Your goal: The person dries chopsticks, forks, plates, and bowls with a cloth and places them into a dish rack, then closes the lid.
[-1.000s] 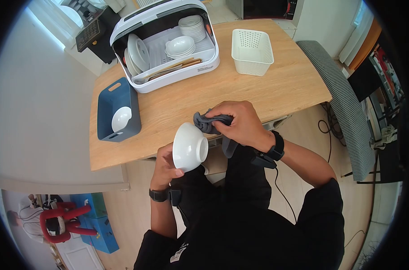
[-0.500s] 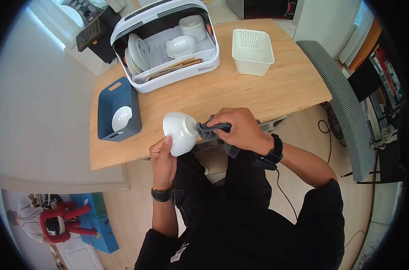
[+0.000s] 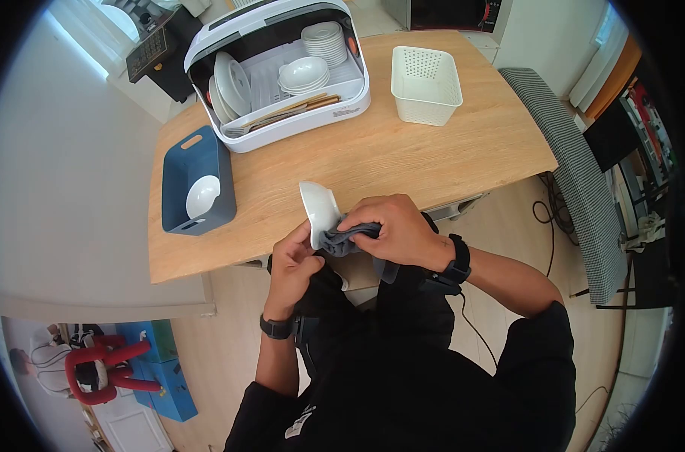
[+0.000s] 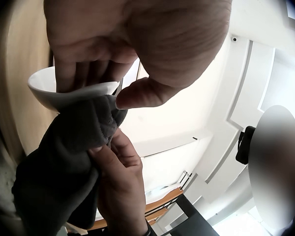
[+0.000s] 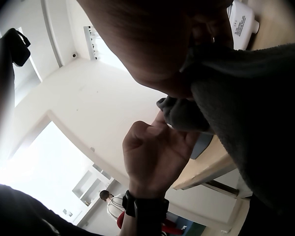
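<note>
Close to the table's front edge, my left hand holds a white bowl tilted on its side. In the left wrist view, the fingers reach inside the bowl and the thumb lies near its rim. My right hand grips a bunched dark grey cloth, which is pressed against the bowl's outer side and covers its foot. Loose cloth hangs below the right hand's fingers. Cloth and hand hide the bowl in the right wrist view.
On the wooden table, a blue bin at left contains another white bowl. Behind it stands a white dish cabinet with plates, bowls and cutlery. A white perforated basket sits at back right. A cable runs from the right wrist.
The bowl has turned in the left hand, its outer side now facing right against the cloth. My right hand has moved slightly down and left with the cloth.
</note>
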`<state>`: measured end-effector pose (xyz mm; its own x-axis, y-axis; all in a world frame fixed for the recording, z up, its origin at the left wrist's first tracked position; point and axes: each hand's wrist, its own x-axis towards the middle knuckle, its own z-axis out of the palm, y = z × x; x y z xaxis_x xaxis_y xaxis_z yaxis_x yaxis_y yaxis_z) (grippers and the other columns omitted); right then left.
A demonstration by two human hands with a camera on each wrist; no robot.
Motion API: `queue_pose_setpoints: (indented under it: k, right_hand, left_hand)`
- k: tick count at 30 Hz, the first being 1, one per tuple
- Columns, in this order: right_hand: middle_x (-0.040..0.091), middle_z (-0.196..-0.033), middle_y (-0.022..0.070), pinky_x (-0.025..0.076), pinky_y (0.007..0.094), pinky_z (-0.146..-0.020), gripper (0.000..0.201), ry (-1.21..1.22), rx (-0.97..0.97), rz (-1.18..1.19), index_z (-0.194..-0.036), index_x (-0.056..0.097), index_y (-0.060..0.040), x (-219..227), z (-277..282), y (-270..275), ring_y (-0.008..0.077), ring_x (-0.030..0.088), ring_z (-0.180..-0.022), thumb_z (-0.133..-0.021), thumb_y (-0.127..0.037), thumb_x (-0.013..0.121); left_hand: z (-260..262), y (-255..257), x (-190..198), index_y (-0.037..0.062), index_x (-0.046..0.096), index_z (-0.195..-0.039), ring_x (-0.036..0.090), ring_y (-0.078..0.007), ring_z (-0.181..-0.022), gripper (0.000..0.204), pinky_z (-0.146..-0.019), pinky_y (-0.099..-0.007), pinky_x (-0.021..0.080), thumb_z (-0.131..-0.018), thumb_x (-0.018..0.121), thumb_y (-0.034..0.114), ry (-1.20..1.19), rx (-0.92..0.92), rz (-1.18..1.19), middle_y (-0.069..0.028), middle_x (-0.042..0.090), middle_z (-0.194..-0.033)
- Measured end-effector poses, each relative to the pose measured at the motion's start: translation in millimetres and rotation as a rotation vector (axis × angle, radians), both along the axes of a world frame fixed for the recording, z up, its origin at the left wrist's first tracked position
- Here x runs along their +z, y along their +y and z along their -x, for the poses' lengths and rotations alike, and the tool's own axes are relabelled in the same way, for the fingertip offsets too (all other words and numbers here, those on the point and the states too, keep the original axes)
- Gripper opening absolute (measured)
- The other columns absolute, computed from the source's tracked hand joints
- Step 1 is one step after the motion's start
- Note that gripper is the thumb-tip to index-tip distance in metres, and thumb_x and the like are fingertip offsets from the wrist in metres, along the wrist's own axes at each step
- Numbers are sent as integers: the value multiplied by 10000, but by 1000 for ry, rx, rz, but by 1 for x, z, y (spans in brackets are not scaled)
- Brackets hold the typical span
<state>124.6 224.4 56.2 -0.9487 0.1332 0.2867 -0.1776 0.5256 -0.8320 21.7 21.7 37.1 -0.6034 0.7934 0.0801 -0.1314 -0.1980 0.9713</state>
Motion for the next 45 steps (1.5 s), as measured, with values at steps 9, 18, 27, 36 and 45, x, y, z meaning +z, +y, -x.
queue_pose_setpoints:
  k: [9, 18, 27, 36, 45]
  right_hand:
    - [752, -941, 107, 564, 302, -687, 257, 24, 1, 103, -992, 766, -47, 8, 1, 2, 227, 727, -821, -747, 21, 729]
    - [750, -959, 118, 568, 298, -750, 247, 101, -77, 109, -992, 756, -29, 14, 7, 13, 237, 730, -855, -758, 41, 719]
    - [730, -916, 114, 556, 327, -676, 204, 239, -208, -55, -983, 749, -48, 8, 13, 26, 272, 708, -768, -788, -22, 696]
    - [747, -949, 111, 569, 318, -699, 210, 139, -228, -115, -983, 748, -26, -1, 13, 29, 253, 725, -829, -774, 0, 747]
    - [733, -919, 145, 549, 335, -701, 231, 56, -255, -9, -994, 759, -49, -9, 12, 35, 286, 708, -774, -770, -83, 716]
  left_hand:
    - [1, -4, -3, -61, 545, -1383, 595, -135, -1160, 614, -1033, -294, 436, -780, 499, -166, 215, -22, 154, -78, 650, -1251]
    - [0, -15, -1, -62, 643, -1279, 586, -98, -994, 519, -918, -255, 455, -779, 515, -123, 198, -120, 289, -46, 689, -1102]
    - [0, -26, -25, -131, 615, -1249, 666, -276, -1094, 530, -1013, -406, 491, -730, 565, -33, -312, -131, -117, -194, 696, -1167]
    - [-20, -10, -12, -92, 430, -1440, 616, -253, -1201, 568, -1073, -401, 449, -934, 625, 78, -464, -107, -322, -161, 602, -1343]
    - [-21, 1, -11, -56, 410, -1465, 595, -253, -1243, 592, -1062, -444, 477, -963, 658, 133, -323, -9, -352, -146, 589, -1364]
